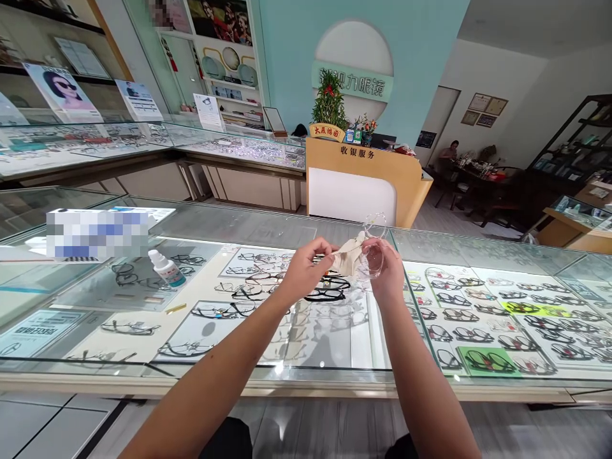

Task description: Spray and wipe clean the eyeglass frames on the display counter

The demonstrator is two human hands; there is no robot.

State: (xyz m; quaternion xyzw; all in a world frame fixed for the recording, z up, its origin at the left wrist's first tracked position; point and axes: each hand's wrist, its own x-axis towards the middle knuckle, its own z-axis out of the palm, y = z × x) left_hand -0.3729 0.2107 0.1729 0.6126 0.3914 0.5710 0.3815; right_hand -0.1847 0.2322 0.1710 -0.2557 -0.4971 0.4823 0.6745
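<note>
My left hand (313,264) pinches one end of a cream cleaning cloth (349,258) above the glass display counter. In my right hand (386,266) is a pair of clear-framed eyeglasses (375,223), tilted upward, with one round rim above the fingers and another partly behind them. The cloth reaches across from the left fingers to the glasses and touches them near the right thumb. A small white spray bottle (166,268) with blue liquid stands on the glass to the left of my hands.
Rows of eyeglass frames (519,343) lie under the counter glass (306,223). A blurred white box (95,233) sits at the left. Beyond stand a wooden cashier desk (368,172) and more display cases (248,150). A person (449,152) sits at the back right.
</note>
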